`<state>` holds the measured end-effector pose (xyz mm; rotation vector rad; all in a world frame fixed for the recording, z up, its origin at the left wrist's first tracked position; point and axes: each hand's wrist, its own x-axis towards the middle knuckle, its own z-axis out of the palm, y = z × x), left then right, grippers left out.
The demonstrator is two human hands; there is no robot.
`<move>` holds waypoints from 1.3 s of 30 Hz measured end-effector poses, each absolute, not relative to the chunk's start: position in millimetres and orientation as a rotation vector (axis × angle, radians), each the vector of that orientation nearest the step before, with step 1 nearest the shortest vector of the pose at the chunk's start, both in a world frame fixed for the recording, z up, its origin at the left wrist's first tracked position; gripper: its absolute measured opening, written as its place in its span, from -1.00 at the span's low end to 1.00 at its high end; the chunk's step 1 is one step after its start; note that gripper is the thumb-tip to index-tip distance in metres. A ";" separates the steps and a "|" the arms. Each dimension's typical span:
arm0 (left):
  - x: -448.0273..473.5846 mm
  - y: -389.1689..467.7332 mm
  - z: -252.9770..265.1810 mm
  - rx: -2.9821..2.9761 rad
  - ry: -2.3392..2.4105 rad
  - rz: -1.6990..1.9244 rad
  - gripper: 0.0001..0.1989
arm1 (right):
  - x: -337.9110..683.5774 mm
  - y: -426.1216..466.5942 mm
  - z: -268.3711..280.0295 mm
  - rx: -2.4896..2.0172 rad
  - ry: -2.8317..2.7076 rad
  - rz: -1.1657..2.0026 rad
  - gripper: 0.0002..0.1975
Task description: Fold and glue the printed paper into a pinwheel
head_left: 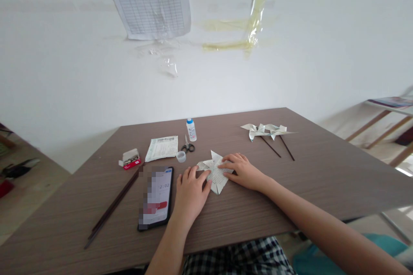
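A folded piece of printed paper (218,177), with pointed flaps like a pinwheel shape, lies flat on the table in front of me. My left hand (191,191) rests on its left side, fingers spread and fingertips touching the paper. From the right, my right hand (242,171) lies over the paper's right part with its fingers apart, covering that corner. Neither hand grips anything. Just beyond the paper are scissors (187,148) with black handles and a small clear cup (181,157).
A white bottle (191,131) with a blue cap stands at the back. Further left are a paper stack (162,148), a red box (131,160), dark sticks (114,206) and a phone (156,200). Two paper pinwheels (266,131) on sticks lie back right on the brown table (322,172).
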<state>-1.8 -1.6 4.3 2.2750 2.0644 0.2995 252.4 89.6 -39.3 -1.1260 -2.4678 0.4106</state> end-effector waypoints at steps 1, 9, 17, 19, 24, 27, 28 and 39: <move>-1.9 -1.8 4.8 2.275 2.059 0.299 -0.56 | 253.6 90.0 -38.9 -1.136 -2.471 0.410 -0.63; -1.4 -1.8 5.5 2.280 2.061 0.287 -0.54 | 257.8 93.2 -38.0 -1.125 -2.453 0.448 -0.67; -4.3 -0.2 -2.2 2.262 2.050 0.319 -0.54 | 268.2 118.5 -35.6 -1.115 -2.315 0.476 -0.70; -4.7 0.0 -2.3 2.244 2.046 0.315 -0.54 | 270.3 131.7 -29.2 -1.084 -2.306 0.521 -0.69; -5.5 0.1 -0.5 2.213 2.037 0.302 -0.52 | 266.1 178.8 -7.8 -1.203 -2.158 0.629 -0.67; -6.9 0.0 1.8 2.220 2.019 0.267 -0.51 | 252.0 206.1 1.8 -1.199 -2.069 0.705 -0.68; -7.8 -0.1 2.6 2.222 2.012 0.255 -0.50 | 245.1 213.1 3.5 -1.181 -2.041 0.746 -0.68; -15.6 0.3 10.9 2.149 1.936 0.203 -0.50 | 152.1 249.9 -13.8 -1.094 -1.963 0.917 -0.43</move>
